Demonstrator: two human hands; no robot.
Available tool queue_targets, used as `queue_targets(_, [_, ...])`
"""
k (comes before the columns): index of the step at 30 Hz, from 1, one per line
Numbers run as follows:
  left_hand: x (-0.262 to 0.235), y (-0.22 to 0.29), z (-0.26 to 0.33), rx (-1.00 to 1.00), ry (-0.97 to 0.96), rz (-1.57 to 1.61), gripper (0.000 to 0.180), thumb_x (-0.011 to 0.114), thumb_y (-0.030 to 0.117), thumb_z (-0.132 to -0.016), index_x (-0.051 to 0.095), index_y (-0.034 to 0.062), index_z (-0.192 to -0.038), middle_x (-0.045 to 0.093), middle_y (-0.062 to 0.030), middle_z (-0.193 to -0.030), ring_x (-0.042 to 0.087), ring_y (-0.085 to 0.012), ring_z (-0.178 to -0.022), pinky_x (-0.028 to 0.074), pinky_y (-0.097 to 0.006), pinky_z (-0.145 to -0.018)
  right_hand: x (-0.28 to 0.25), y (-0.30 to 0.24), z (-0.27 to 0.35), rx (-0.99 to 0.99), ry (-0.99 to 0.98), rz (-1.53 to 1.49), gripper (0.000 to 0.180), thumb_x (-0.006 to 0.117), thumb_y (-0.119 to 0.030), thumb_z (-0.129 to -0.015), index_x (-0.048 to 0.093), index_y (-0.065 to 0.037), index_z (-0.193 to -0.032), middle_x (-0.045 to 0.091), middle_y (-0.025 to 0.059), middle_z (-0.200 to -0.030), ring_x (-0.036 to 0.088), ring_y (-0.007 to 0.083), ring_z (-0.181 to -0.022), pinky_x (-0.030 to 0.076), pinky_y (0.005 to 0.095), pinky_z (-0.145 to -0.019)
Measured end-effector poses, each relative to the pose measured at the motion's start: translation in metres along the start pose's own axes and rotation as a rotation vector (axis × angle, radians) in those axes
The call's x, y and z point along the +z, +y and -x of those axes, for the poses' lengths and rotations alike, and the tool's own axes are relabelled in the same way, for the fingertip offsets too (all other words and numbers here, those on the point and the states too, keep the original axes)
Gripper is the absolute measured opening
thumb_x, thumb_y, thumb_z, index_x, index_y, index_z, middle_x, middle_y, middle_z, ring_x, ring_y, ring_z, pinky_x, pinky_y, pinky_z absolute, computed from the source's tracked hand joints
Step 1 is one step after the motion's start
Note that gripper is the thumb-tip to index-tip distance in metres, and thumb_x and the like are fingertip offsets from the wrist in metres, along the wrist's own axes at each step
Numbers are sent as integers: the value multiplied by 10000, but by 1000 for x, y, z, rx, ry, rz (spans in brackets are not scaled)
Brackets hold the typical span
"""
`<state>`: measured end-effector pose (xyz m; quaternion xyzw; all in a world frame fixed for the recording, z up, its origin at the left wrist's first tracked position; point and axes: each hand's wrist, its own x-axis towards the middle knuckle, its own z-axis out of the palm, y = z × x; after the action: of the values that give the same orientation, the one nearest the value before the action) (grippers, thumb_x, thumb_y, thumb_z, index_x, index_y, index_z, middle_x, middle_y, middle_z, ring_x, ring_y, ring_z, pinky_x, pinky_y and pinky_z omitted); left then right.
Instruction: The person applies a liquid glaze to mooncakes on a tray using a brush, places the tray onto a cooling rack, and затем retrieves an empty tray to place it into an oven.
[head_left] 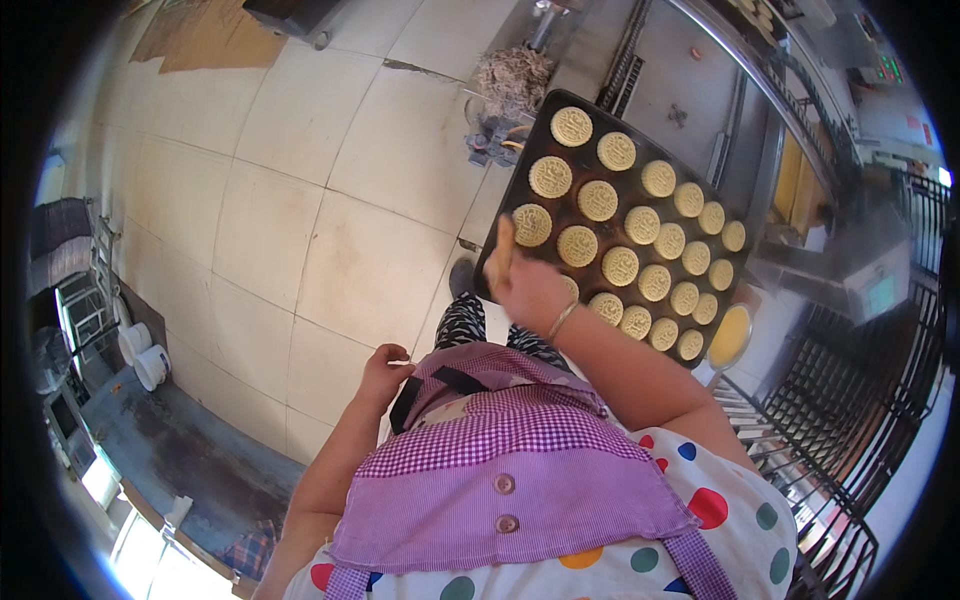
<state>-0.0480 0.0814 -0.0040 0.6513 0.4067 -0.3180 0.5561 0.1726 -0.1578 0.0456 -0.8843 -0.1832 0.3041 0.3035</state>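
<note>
My right hand [528, 292] is closed around a tan stick-like tool [504, 245], too blurred for me to be sure of its kind – a brush handle, I'd guess. My left hand [382, 378] hangs left of the apron [515, 470], near the frame's lower centre, fingers loosely curled; I can't tell whether they pinch anything. Just beyond my right fist, in the upper right of the frame, lies the dark tray [580, 164] with more than 20 round stamped pastries [620, 265] in rows, the fist covering its lower left edge. I judge the step in hand to be going over their tops, probably with a glaze, working at the tray's near left corner. The next move calls for light, even strokes that leave the pattern crisp and don't shift a round. Right of the tray sits a round yellow thing [730, 337] that I take for egg wash – it would be my place to reload. Farther out, black racks [840, 390] fill the right edge.
</note>
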Motion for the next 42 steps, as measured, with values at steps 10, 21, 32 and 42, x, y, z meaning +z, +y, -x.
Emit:
queue_targets(10, [-1,5,-5,-5,24,24,311,671,34,-733,539,15,-1014,592,-87,-997,599,-172,-841,490,-293,-749,-139,72,-153,150,538,343,209,546,-211,-825,560,-79,-985,622,193,-753,600,380,-711,479,485,-647])
queue_targets(21, [29,22,-9,-2,-11,-40,311,664,21,-734,539,12,-1019,586,-89,-994,597,-174,-836,495,-286,-735,-11,75,12,23,121,-3,341,544,-327,-818,633,0,-775,607,228,-703,606,386,-657,485,462,-614])
queue_targets(32, [90,39,-7,-21,-89,-108,309,667,19,-727,533,30,-1005,574,-73,-973,568,-160,-820,470,-285,-751,-62,129,60,219,197,-126,263,541,-256,-869,614,-155,-1100,621,124,-1038,600,320,-932,492,399,-786])
queue_targets(42, [156,78,2,33,-140,-219,320,659,-16,-718,528,29,-1007,564,-70,-983,557,-145,-824,464,-267,-752,-199,318,132,361,881,-143,244,547,-248,-860,630,-29,-928,635,212,-839,610,373,-784,490,413,-664])
